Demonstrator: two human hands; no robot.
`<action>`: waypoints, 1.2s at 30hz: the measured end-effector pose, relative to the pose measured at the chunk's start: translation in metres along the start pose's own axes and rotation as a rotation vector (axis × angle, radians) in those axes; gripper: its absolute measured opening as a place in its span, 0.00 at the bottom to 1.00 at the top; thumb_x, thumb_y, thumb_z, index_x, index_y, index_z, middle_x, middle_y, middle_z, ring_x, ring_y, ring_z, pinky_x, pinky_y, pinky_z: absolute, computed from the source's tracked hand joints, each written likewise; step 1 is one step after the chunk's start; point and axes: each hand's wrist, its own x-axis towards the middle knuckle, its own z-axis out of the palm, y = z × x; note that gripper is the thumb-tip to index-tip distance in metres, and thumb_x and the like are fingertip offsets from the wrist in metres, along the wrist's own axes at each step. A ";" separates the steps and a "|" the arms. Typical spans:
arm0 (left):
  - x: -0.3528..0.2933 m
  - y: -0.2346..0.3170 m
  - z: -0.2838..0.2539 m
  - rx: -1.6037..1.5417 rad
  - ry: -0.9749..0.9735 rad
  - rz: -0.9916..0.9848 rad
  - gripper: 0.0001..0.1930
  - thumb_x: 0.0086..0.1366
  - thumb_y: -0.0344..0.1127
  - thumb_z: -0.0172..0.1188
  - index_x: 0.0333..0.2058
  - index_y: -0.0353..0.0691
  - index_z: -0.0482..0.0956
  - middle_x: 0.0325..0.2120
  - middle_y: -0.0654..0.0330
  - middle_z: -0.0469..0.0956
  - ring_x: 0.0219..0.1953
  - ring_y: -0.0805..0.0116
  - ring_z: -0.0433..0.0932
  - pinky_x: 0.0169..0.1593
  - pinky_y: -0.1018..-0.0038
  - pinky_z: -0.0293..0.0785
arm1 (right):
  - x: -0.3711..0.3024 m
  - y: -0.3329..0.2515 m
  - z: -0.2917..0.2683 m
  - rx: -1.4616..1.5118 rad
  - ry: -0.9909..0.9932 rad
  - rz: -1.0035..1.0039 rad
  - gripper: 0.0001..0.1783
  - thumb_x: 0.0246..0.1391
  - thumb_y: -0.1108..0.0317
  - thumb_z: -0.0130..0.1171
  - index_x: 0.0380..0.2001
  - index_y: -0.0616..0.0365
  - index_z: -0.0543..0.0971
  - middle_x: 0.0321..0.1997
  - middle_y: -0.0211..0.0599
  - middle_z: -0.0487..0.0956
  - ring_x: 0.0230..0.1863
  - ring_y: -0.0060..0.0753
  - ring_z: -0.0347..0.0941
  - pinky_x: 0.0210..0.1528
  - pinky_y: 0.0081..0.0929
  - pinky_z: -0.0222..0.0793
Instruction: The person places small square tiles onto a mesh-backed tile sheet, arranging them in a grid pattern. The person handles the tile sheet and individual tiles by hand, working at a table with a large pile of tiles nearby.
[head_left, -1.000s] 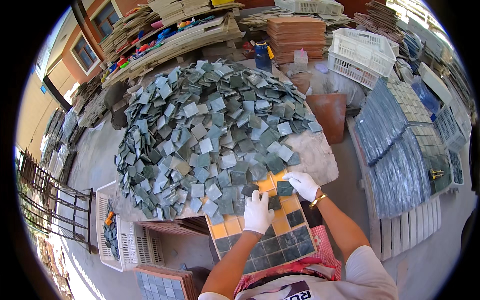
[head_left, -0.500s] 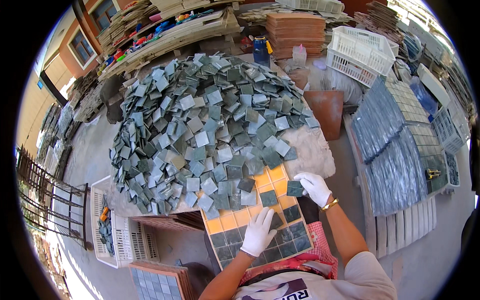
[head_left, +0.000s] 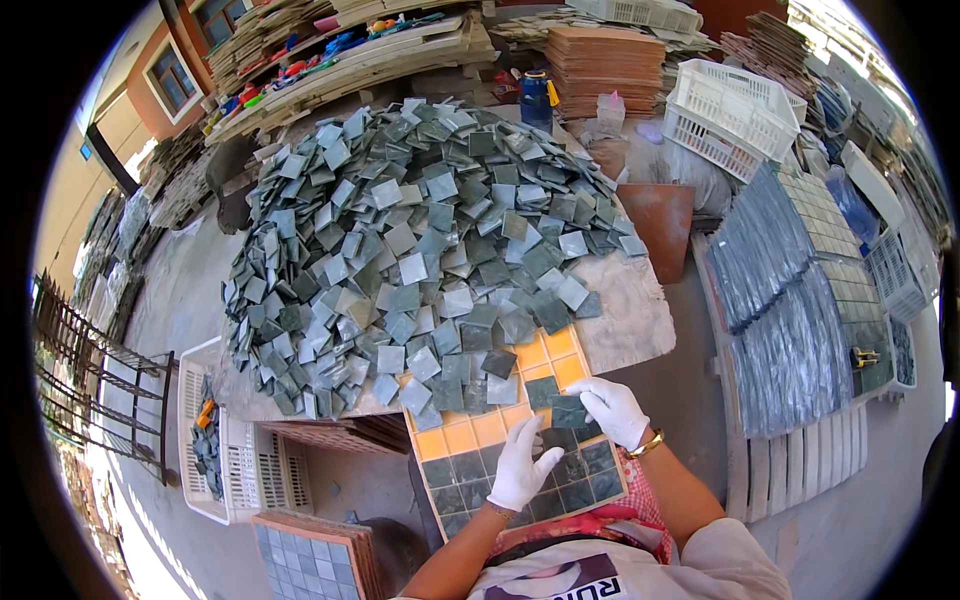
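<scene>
A yellow gridded tray [head_left: 433, 444] lies tilted at the table's near edge, over my lap. Dark green square stone tiles [head_left: 468, 467] fill its nearer rows, and yellow cells show farther up. My right hand [head_left: 614, 412], in a white glove, pinches a dark green stone tile [head_left: 570, 411] just above the tray. Another loose tile [head_left: 541, 391] rests on the grid beside it. My left hand [head_left: 517, 470], also gloved in white, is over the tray's filled rows. Its thumb and fingers are apart, with nothing seen between them.
A large heap of loose tiles [head_left: 400, 240] covers the table [head_left: 640, 315] and spills onto the tray's far end. White crates [head_left: 250, 470] stand lower left, near stacked tiled panels [head_left: 310, 560]. Right, a pallet [head_left: 800, 460] bears stacked tile sheets [head_left: 785, 350]. A blue jar [head_left: 536, 100] stands behind.
My right hand has brought its tile left and down, nearer the filled rows. My left hand's fingers have bent a little and its thumb stands farther out. The view has shifted slightly.
</scene>
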 end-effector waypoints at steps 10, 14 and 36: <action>-0.080 -0.044 -0.144 -0.948 0.278 -0.645 0.06 0.67 0.31 0.50 0.39 0.36 0.72 0.30 0.59 0.74 0.25 0.76 0.70 0.27 0.81 0.68 | 0.039 0.001 0.026 -0.921 -0.208 -0.281 0.24 0.45 0.63 0.63 0.47 0.56 0.72 0.47 0.40 0.73 0.46 0.46 0.72 0.47 0.39 0.71; -0.138 -0.123 -0.347 -0.308 0.712 -0.338 0.14 0.65 0.26 0.51 0.49 0.35 0.65 0.39 0.55 0.73 0.38 0.67 0.71 0.39 0.77 0.71 | 0.046 0.000 0.020 -0.995 -0.281 -0.285 0.25 0.42 0.65 0.65 0.46 0.56 0.72 0.45 0.43 0.72 0.46 0.48 0.72 0.47 0.39 0.71; 0.044 -0.006 -0.063 0.573 0.290 0.061 0.16 0.53 0.40 0.64 0.40 0.41 0.77 0.35 0.55 0.77 0.37 0.53 0.77 0.39 0.62 0.74 | 0.044 -0.010 0.030 -0.907 -0.403 -0.078 0.22 0.49 0.63 0.60 0.48 0.53 0.73 0.47 0.44 0.72 0.46 0.50 0.72 0.49 0.40 0.70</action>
